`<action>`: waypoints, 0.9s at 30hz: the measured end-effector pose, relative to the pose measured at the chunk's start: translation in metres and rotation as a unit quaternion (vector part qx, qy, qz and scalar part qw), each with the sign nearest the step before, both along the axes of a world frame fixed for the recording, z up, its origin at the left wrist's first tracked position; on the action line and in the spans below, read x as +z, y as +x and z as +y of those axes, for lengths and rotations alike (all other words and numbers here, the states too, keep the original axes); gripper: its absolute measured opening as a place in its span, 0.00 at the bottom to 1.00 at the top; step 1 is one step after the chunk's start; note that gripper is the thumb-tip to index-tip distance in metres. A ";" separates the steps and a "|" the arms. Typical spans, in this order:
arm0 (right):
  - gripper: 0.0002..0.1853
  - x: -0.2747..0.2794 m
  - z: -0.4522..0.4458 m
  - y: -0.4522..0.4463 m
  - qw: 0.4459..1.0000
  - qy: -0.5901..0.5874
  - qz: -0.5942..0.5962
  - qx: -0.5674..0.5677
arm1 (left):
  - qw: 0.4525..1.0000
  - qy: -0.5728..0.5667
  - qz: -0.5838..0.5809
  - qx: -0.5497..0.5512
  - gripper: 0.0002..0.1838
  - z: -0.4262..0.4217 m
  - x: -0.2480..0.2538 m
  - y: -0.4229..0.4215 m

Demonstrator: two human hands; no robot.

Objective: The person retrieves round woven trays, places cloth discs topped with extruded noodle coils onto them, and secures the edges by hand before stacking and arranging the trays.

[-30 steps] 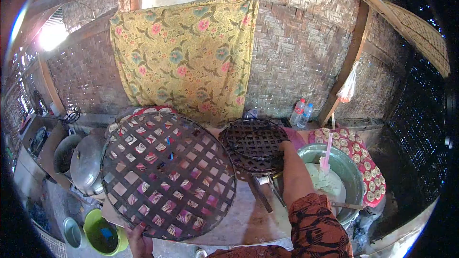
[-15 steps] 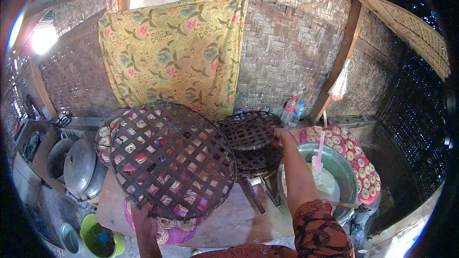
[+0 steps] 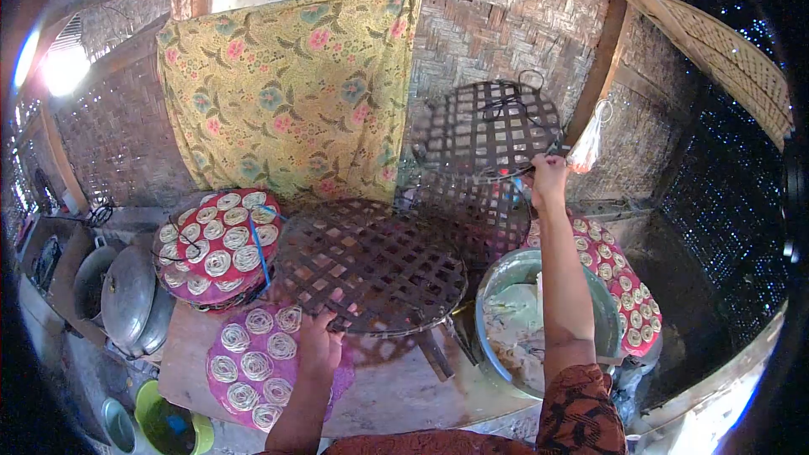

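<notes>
My left hand [image 3: 320, 347] grips the near rim of a large dark open-weave bamboo tray [image 3: 375, 265], held tilted over the table's middle. My right hand [image 3: 548, 179] is closed on the lower right edge of a smaller woven tray [image 3: 493, 131], raised against the wall with a cord loop on top. Another dark woven tray [image 3: 476, 212] shows behind and below it. Under my left forearm lies a pink-purple round sheet [image 3: 244, 341] with white coiled nests. A stack of red and pink rounds [image 3: 217, 240] with similar coils sits to the left.
A large basin [image 3: 611, 320] with pale wet mixture stands under my right forearm. Beyond it lies a red sheet with coils [image 3: 619, 286]. Lidded metal pots [image 3: 139, 299] and a green tub [image 3: 168, 421] are at the left. A plastic bag [image 3: 586, 150] hangs from a post.
The large tray has moved right, off the coil-covered rounds, with my left hand on it. My right hand has lifted the smaller tray up from the stack beside the basin.
</notes>
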State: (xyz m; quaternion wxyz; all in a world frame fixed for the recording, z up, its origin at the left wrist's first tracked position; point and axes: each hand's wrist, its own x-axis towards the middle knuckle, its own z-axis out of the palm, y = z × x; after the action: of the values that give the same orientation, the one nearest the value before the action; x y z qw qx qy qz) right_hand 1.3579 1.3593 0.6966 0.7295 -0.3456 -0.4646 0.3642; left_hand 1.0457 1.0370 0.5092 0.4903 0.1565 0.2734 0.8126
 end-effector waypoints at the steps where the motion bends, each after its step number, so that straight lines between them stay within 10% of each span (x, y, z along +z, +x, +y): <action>1: 0.08 0.006 -0.007 0.009 0.996 -0.028 0.061 0.059 | 1.000 0.005 -0.005 0.011 0.28 0.003 0.013 0.011; 14: 0.04 0.044 -0.115 0.058 0.975 -0.078 0.103 0.178 | 0.995 -0.032 -0.026 -0.087 0.26 0.171 -0.084 0.049; 17: 0.07 0.037 -0.159 0.046 0.981 -0.086 0.068 0.161 | 0.952 -0.219 0.033 -0.212 0.35 0.156 -0.078 0.039; 22: 0.10 -0.014 -0.230 0.016 0.977 -0.137 0.041 0.158 | 0.983 -0.063 0.173 -0.024 0.34 0.050 -0.095 -0.027; 24: 0.10 -0.048 -0.251 0.001 0.972 -0.169 0.015 0.165 | 0.642 -0.118 0.748 0.116 0.27 -0.015 -0.075 -0.085; 25: 0.11 -0.068 -0.260 -0.002 0.968 -0.189 -0.001 0.165 | 0.639 -0.147 0.745 0.119 0.27 -0.051 -0.055 -0.099; 27: 0.11 -0.093 -0.283 -0.013 0.951 -0.216 -0.016 0.222 | 0.879 -0.237 0.393 0.129 0.24 -0.108 -0.014 -0.118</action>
State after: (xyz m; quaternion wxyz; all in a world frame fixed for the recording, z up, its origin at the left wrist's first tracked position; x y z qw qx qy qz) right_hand 1.3446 1.0764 0.6031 0.5308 -0.3889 -0.4510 0.6029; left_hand 0.9272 0.9286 0.4954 0.2555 0.3055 0.6460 0.6512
